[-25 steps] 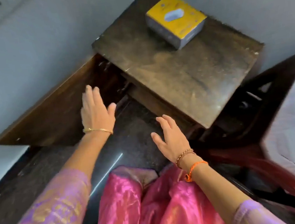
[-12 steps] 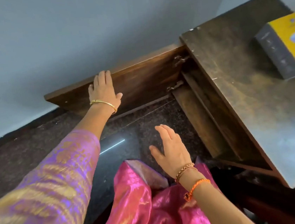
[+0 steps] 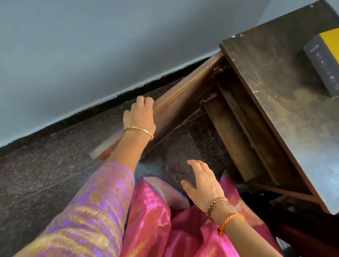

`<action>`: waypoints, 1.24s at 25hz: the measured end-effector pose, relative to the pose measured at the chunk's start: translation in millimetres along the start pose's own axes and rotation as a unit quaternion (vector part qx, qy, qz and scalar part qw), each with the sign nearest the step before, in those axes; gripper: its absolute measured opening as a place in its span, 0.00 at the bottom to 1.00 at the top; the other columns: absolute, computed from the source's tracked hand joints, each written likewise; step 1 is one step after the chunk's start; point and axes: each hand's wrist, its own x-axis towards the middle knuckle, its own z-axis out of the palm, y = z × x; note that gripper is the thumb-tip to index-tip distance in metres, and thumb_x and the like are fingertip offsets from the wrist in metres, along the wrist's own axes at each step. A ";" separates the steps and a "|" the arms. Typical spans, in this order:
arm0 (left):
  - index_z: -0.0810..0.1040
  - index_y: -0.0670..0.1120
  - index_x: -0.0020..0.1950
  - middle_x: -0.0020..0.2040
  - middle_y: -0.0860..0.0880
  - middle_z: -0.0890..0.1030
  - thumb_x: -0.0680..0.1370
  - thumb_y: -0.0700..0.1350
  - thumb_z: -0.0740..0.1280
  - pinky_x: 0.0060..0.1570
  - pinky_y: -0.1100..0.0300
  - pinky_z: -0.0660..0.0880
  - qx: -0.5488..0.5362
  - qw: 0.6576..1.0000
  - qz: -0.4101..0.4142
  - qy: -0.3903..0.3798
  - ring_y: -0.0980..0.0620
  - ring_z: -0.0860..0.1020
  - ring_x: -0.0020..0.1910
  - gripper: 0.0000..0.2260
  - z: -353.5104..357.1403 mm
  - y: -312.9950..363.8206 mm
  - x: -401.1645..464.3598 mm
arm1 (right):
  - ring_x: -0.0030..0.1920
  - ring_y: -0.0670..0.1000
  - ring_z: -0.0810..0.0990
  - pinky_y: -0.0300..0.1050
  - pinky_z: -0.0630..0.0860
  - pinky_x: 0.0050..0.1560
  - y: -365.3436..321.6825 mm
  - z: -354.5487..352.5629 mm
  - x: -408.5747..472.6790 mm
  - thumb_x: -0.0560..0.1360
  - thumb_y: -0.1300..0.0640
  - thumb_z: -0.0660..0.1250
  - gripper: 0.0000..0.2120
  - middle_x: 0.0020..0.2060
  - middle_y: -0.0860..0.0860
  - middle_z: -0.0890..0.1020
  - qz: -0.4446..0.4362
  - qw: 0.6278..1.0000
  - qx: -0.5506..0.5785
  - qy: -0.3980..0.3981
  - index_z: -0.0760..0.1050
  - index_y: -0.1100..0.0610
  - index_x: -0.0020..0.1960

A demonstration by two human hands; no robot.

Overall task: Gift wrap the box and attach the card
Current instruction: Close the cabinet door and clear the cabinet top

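Note:
A yellow and grey box (image 3: 335, 60) stands on top of the dark wooden cabinet (image 3: 300, 100) at the right edge of the view. The cabinet's wooden door (image 3: 178, 104) is swung wide open to the left. My left hand (image 3: 139, 116) grips the door's top edge, fingers curled over it. My right hand (image 3: 205, 182) hovers open above my lap, in front of the open cabinet, holding nothing. No wrapping paper or card is in view.
Dark speckled floor (image 3: 43, 178) spreads to the left and meets a grey wall (image 3: 91, 42) with a black skirting. Inside the cabinet I see bare wooden shelves (image 3: 239, 137). My pink and purple garment (image 3: 155, 235) fills the lower view.
The door has swung further open toward the wall. My left hand went from pressing flat on its face to curling over its top edge. The view shifted left and down.

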 end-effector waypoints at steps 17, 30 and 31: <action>0.62 0.40 0.60 0.62 0.43 0.65 0.76 0.40 0.66 0.50 0.48 0.73 -0.297 0.951 -0.033 -0.076 0.40 0.76 0.54 0.17 57.5 205.0 -94.2 | 0.59 0.55 0.71 0.49 0.74 0.46 103.7 -47.6 -62.7 0.77 0.59 0.57 0.30 0.62 0.53 0.64 0.058 0.994 -0.025 0.084 0.47 0.53 0.75; 0.66 0.45 0.70 0.64 0.45 0.74 0.55 0.45 0.81 0.42 0.49 0.79 -0.048 0.965 0.213 0.146 0.40 0.77 0.55 0.46 79.7 247.6 -90.7 | 0.51 0.54 0.67 0.49 0.71 0.46 164.6 -64.9 -60.9 0.70 0.61 0.54 0.19 0.55 0.53 0.66 0.014 0.884 -0.270 0.381 0.77 0.52 0.55; 0.68 0.47 0.68 0.63 0.47 0.75 0.54 0.44 0.81 0.42 0.51 0.79 -0.025 0.961 0.227 0.158 0.41 0.77 0.55 0.45 79.3 253.2 -90.1 | 0.53 0.54 0.66 0.50 0.67 0.49 166.7 -67.4 -60.5 0.70 0.61 0.54 0.18 0.56 0.53 0.66 0.016 0.877 -0.278 0.391 0.76 0.51 0.55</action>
